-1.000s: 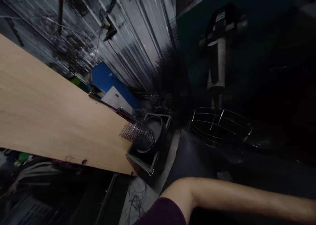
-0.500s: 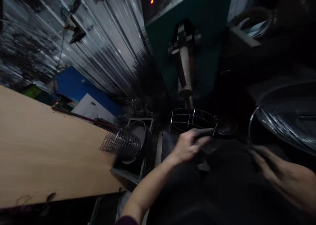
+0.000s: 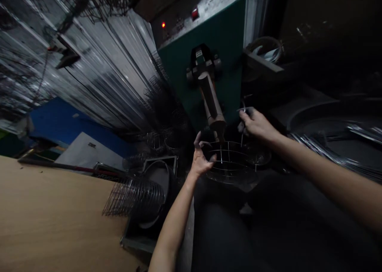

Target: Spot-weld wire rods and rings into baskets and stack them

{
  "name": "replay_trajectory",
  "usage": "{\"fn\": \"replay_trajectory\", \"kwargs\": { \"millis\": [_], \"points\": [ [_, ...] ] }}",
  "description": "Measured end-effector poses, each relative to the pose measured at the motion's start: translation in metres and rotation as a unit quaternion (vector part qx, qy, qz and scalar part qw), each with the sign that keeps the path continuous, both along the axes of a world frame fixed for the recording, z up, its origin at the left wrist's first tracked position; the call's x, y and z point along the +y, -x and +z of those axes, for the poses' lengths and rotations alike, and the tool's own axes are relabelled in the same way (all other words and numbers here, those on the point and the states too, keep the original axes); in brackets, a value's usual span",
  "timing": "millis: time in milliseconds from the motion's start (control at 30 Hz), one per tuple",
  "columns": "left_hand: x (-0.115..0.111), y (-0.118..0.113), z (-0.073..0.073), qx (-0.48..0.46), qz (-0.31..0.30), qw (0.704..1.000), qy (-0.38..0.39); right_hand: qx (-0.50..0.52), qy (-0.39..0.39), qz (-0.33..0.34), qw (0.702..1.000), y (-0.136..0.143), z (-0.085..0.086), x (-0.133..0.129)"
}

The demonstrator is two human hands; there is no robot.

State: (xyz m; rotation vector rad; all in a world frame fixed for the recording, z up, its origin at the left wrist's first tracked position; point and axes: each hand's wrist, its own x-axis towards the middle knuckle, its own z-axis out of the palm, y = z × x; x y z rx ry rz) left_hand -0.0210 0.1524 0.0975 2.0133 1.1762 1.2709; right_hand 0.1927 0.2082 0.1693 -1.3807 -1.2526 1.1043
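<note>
A round wire frame (image 3: pixel 221 157) with thin rings and short upright wires sits under the machine's slanted metal arm (image 3: pixel 211 98). My left hand (image 3: pixel 203 154) is at the frame's left side, its thumb and fingers apart and curved about the rim. Whether they touch the wire is hard to tell in the dark. Above the frame's right side, my right hand (image 3: pixel 253 122) is closed, pinching a thin bent wire (image 3: pixel 242 138). Part of that wire is hidden by the fingers.
Behind stands a green machine (image 3: pixel 227 37) with a red light. At left are a stack of wire rings (image 3: pixel 134 196) on a dark bin, a wooden board (image 3: pixel 53 220) and a blue panel (image 3: pixel 62 122). A coil of shiny wire (image 3: pixel 325 154) lies at right.
My right hand has moved from the far right, with the curved wire, up to the frame. My left hand has left the frame's near rim for its left side, and its fingers have opened.
</note>
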Motion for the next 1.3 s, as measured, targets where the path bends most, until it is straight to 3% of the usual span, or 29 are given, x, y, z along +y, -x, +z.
{"fn": "replay_trajectory", "kwargs": {
  "millis": [133,233,767,1000,1300],
  "points": [
    [-0.007,0.003,-0.01,-0.036,0.008,0.999,-0.029,0.111,0.068,0.012,0.991,0.024,-0.006,0.005],
    [-0.009,0.007,-0.015,-0.049,0.007,0.998,-0.04,0.146,0.071,0.026,0.986,0.036,-0.007,-0.001],
    [0.004,0.019,-0.024,-0.069,-0.009,0.996,-0.061,0.067,0.054,0.02,0.996,0.05,-0.003,-0.005],
    [0.009,0.021,-0.025,-0.064,0.005,0.998,-0.019,0.094,0.051,0.033,0.994,0.05,-0.013,0.002],
    [0.017,0.023,-0.028,-0.078,-0.012,0.997,-0.019,0.127,0.063,0.027,0.99,0.053,-0.02,0.008]
  ]
}}
